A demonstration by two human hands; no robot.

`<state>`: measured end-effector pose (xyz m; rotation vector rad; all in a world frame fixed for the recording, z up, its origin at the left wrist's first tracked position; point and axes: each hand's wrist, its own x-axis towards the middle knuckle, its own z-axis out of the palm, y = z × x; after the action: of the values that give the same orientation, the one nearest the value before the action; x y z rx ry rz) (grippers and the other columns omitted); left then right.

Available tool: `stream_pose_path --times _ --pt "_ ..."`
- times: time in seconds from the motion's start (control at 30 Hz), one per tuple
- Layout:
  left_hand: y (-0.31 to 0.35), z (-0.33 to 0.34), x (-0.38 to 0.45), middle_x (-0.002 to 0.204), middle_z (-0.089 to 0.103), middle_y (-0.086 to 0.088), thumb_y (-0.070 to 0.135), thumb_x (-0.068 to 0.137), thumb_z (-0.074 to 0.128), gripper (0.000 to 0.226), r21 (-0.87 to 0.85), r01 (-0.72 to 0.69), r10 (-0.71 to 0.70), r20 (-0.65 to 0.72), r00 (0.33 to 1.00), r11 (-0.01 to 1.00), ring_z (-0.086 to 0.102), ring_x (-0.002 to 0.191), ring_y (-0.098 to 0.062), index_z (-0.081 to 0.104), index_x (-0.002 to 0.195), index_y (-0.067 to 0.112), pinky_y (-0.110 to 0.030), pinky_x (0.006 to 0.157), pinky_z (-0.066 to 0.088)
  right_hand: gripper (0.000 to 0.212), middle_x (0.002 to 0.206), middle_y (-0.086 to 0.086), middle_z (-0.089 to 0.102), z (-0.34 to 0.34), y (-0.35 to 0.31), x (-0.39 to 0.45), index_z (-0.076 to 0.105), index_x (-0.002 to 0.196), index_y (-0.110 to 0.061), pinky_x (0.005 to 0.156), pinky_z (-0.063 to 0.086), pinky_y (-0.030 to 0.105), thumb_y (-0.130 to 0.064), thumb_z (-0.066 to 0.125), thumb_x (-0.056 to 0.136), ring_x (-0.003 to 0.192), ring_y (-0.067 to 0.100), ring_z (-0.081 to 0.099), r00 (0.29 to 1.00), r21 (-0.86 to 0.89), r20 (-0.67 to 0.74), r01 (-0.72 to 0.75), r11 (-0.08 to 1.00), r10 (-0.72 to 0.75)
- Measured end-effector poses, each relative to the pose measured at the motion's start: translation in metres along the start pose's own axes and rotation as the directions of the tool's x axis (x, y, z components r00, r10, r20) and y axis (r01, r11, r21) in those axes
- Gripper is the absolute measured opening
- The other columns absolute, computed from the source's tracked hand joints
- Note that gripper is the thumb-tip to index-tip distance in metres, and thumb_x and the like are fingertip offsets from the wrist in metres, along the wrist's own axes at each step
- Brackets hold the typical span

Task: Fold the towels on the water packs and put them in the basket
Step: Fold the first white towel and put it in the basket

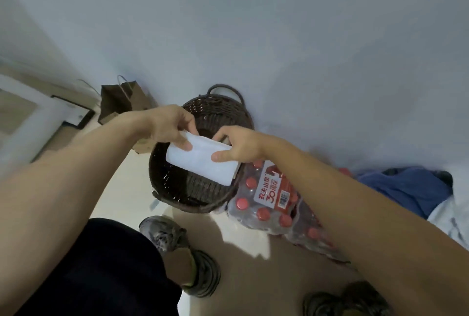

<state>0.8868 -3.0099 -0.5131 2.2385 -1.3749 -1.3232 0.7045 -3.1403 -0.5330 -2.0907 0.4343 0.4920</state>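
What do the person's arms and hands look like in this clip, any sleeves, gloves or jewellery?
Both forearms are bare right up to the frame edge, with no sleeves in view. The left hand and right hand wear no gloves, and no rings, watch or bracelet show on the fingers or wrists. No markings are visible on either arm.

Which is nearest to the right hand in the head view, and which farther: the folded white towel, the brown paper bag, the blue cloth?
1. Folded white towel: pinched by the right hand, over the basket.
2. Blue cloth: far right, on the floor.
3. Brown paper bag: far left, by the wall.
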Motion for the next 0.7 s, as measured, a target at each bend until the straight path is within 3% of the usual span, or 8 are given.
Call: stream_pose_path --times 0.07,0.13,0.33,0.47,0.53,0.6,0.7 --pt "-0.01 0.001 0.004 0.095 0.072 0.01 0.011 0.073 0.083 0.023 0.058 0.036 -0.036 0.001 0.999 0.998 0.065 0.093 -0.011 0.071 0.09 0.021 -0.025 0.085 0.05 0.026 0.092 0.001 0.069 0.012 0.001 0.023 0.063 0.1 -0.012 0.062 0.05 0.014 -0.029 0.076 0.085 0.076 0.008 0.062 0.997 0.0 0.068 -0.021 1.0 0.021" --pt "-0.017 0.008 0.009 0.095 0.071 0.009 0.013 0.073 0.083 0.024 0.103 0.065 -0.07 0.041 0.997 0.993 0.063 0.091 -0.01 0.071 0.092 0.02 -0.024 0.084 0.05 0.032 0.098 0.015 0.071 0.023 0.003 0.042 0.066 0.105 -0.002 0.065 0.055 0.024 -0.024 0.077 0.085 0.076 0.014 0.064 0.975 0.005 0.199 -0.099 0.995 0.096" --pt "-0.028 0.04 0.025 0.093 0.067 0.006 0.015 0.076 0.079 0.024 0.217 0.089 -0.125 0.158 0.979 0.972 0.06 0.088 -0.013 0.071 0.098 0.02 -0.021 0.076 0.045 0.041 0.093 0.004 0.064 0.04 0.014 0.064 0.056 0.123 0.0 0.053 0.055 0.021 -0.013 0.073 0.088 0.082 0.015 0.062 0.815 0.058 0.481 -0.397 0.916 0.323" --pt "-0.036 0.055 0.031 0.094 0.062 0.004 0.016 0.079 0.078 0.031 0.288 0.116 -0.176 0.191 0.966 0.951 0.056 0.088 -0.013 0.07 0.109 0.015 -0.019 0.075 0.042 0.055 0.095 -0.006 0.056 0.046 0.006 0.065 0.057 0.128 -0.011 0.085 0.059 0.041 -0.03 0.08 0.081 0.103 0.023 0.06 0.854 -0.183 0.396 -0.287 0.94 0.337" --pt "-0.037 0.057 0.033 0.096 0.063 0.002 0.015 0.079 0.078 0.031 0.312 0.109 -0.169 0.173 0.97 0.944 0.055 0.088 -0.014 0.07 0.109 0.015 -0.02 0.076 0.043 0.063 0.105 -0.003 0.058 0.045 0.005 0.063 0.058 0.126 -0.011 0.084 0.059 0.041 -0.031 0.087 0.072 0.104 0.025 0.061 0.867 -0.247 0.357 -0.273 0.93 0.349" --pt "-0.038 0.057 0.036 0.104 0.068 -0.001 0.013 0.079 0.077 0.031 0.322 0.106 -0.168 0.169 0.971 0.941 0.056 0.089 -0.015 0.07 0.109 0.014 -0.021 0.078 0.044 0.065 0.111 0.006 0.064 0.046 0.005 0.06 0.059 0.118 -0.005 0.08 0.061 0.042 -0.029 0.091 0.066 0.092 0.027 0.069 0.863 -0.293 0.329 -0.293 0.91 0.384" --pt "-0.038 0.06 0.037 0.112 0.069 -0.004 0.014 0.078 0.078 0.036 0.364 0.099 -0.168 0.163 0.972 0.926 0.061 0.097 -0.019 0.07 0.113 0.014 -0.022 0.079 0.046 0.056 0.085 0.008 0.065 0.056 0.003 0.054 0.056 0.087 -0.005 0.075 0.056 0.03 -0.04 0.091 0.062 0.069 0.023 0.065 0.902 -0.432 0.239 -0.234 0.871 0.36"
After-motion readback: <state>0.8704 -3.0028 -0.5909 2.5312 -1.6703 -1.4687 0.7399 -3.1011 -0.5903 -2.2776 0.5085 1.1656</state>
